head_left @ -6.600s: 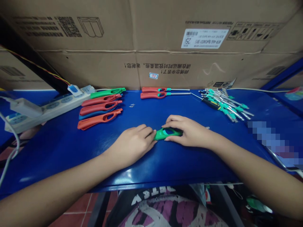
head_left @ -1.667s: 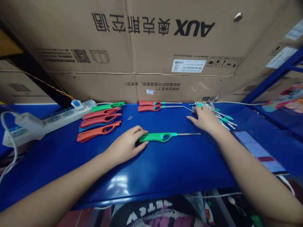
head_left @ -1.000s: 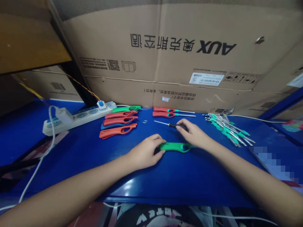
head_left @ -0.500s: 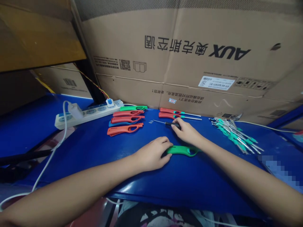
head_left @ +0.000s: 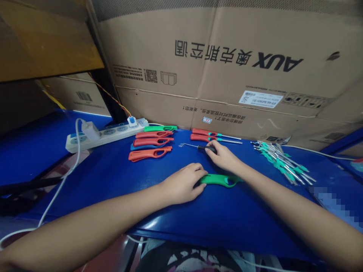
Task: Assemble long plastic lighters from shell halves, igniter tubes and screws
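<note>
My left hand [head_left: 185,184] grips the left end of a green lighter handle [head_left: 217,180] that lies on the blue table; its right end passes under my right forearm. A screwdriver with a black grip [head_left: 205,148] is in my right hand [head_left: 224,155], its thin shaft pointing left. The tip is at a few tiny screws [head_left: 181,145] on the table. To the left lie several lighter handles in red, blue and green, among them an orange-red one [head_left: 150,154] at the front. Two red lighters with metal tubes [head_left: 215,138] lie behind my right hand.
Several metal lighter tubes with teal parts [head_left: 279,162] are piled on the right. A white power strip [head_left: 110,133] with plugs and cables stands at the left. A large cardboard box [head_left: 159,49] walls off the back of the blue table [head_left: 227,223].
Almost nothing differs. Both hands keep their places, and the screwdriver tip stays by the tiny screws; the view has shifted slightly.
</note>
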`<state>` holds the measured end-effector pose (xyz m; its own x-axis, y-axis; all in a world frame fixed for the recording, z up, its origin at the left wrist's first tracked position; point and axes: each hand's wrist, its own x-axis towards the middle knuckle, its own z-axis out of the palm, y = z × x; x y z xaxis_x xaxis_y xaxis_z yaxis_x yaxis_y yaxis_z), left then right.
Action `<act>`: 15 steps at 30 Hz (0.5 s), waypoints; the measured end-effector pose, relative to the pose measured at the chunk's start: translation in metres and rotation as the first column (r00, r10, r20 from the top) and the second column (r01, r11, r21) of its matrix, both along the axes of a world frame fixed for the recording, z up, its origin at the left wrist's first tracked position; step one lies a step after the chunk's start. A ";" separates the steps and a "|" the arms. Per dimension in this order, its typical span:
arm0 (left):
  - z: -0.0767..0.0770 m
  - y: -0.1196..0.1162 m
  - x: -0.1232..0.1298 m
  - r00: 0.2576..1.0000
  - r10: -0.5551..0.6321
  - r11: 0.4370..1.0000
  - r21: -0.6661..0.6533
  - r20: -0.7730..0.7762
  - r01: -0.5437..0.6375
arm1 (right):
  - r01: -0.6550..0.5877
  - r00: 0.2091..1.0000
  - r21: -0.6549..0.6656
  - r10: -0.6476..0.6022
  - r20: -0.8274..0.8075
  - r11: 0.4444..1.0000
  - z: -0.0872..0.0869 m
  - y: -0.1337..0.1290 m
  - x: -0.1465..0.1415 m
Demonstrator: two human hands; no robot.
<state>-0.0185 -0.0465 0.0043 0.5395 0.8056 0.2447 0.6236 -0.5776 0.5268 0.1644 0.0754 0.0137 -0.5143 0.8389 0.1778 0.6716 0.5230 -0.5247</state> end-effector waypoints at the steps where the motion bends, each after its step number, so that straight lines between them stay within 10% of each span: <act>1: 0.000 0.000 0.000 1.000 -0.001 1.000 -0.001 -0.001 0.001 | -0.004 1.000 -0.002 0.004 -0.010 1.000 0.000 0.000 0.000; 15: -0.001 0.001 -0.001 1.000 -0.010 1.000 0.002 -0.014 0.010 | 0.018 0.993 0.011 -0.016 -0.117 1.000 0.007 -0.002 0.005</act>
<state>-0.0192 -0.0452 0.0037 0.5509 0.7996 0.2390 0.6249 -0.5850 0.5170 0.1694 0.0730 0.0210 -0.4749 0.8450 0.2460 0.6148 0.5185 -0.5942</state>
